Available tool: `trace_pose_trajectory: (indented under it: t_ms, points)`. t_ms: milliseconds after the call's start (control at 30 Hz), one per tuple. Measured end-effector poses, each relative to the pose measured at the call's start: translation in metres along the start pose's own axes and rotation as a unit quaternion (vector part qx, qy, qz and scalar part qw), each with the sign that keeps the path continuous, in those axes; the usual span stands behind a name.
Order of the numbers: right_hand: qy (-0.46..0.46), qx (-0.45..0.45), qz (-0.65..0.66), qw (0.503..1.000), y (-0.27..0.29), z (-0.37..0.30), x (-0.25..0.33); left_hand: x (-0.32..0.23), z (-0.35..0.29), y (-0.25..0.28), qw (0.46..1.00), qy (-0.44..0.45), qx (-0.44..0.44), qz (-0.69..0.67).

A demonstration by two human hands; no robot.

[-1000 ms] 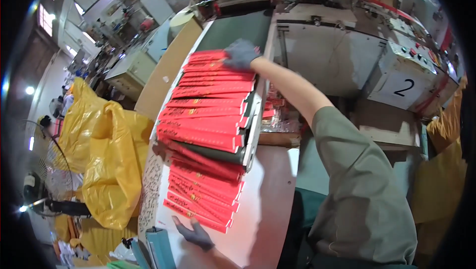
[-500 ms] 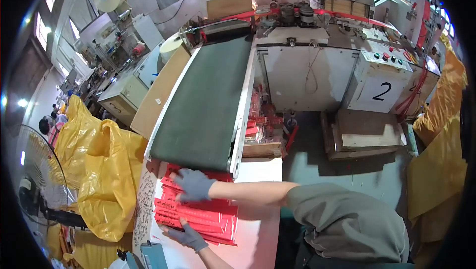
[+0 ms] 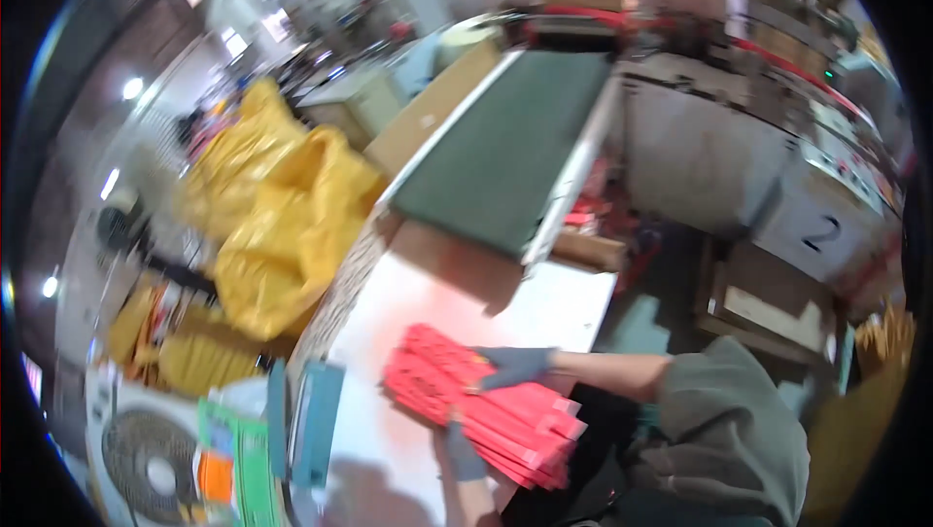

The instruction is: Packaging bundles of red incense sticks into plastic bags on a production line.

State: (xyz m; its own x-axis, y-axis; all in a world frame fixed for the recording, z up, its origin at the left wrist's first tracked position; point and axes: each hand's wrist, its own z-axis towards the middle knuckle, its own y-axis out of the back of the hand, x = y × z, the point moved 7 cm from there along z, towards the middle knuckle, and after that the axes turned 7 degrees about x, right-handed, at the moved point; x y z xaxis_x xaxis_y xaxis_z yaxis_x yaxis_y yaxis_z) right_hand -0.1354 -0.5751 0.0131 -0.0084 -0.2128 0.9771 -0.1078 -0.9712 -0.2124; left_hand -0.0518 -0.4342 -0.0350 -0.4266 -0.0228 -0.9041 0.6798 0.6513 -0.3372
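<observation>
red envelope stack (image 3: pixel 476 401) pressed between both gloved grips.

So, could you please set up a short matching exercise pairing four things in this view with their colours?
Things:
1. stack of envelopes
2. conveyor belt
3. big plastic bags
4. glove on the right hand

Colours:
A. yellow
B. grey
C. red
D. dark green

Pairs: 1-C, 2-D, 3-A, 4-B

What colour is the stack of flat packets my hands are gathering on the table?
Bright red; the stack of flat packets shows best in the head view.
</observation>
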Motion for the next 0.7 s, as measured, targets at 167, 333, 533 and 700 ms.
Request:
trace_pose_trajectory:
  t_ms: [167, 333, 533, 700]
  points:
    - [-0.008, 0.154, -0.017, 0.988, -0.065, -0.103, -0.023, 0.016, -0.110, -0.006, 0.972, -0.010, 0.145, 0.186]
    - [0.022, 0.103, -0.180, 0.978, -0.091, -0.065, 0.043, -0.074, -0.112, -0.042, 0.979, -0.144, 0.066, 0.127]
    - [0.136, 0.094, -0.269, 0.949, -0.089, -0.046, 0.094, -0.134, -0.117, -0.054, 0.966, -0.081, 0.155, 0.193]
    - [0.292, 0.077, -0.072, 0.950, -0.110, -0.026, 0.153, -0.128, -0.103, -0.035, 0.979, -0.148, 0.114, -0.079]
